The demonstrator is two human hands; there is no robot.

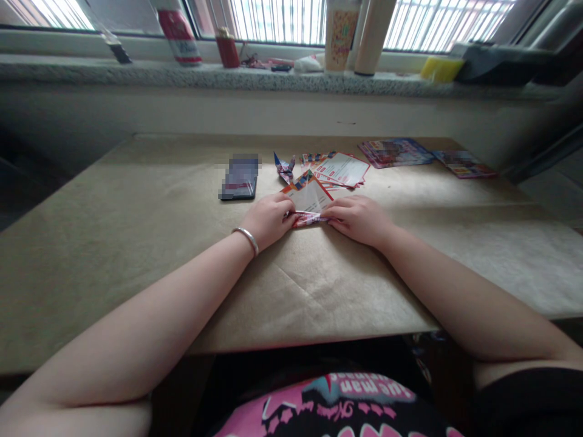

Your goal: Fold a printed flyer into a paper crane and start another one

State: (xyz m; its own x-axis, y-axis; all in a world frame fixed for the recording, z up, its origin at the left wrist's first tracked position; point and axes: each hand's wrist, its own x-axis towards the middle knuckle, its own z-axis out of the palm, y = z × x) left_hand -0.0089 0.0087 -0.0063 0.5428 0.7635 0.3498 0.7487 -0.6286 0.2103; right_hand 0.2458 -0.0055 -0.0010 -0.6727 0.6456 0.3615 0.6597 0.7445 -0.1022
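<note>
A printed sheet of paper point(310, 197) with an orange-red border lies on the table between my hands, one corner pointing away from me. Its near edge is folded up into a strip with a pink and purple print. My left hand point(269, 217), with a silver bangle at the wrist, pinches the left end of that fold. At the right end, the fingers of my right hand point(357, 218) are closed on the same fold. Just beyond the sheet stands a folded paper crane point(285, 168). My fingertips partly hide the ends of the fold.
Left of the crane lies a dark phone point(241, 177). More printed sheets point(344, 169) are spread behind the folded one. Two colourful stacks, a left one point(396, 152) and a right one point(463, 164), lie at the back right. Bottles, a cup point(340, 36) and a yellow object point(441, 69) line the windowsill.
</note>
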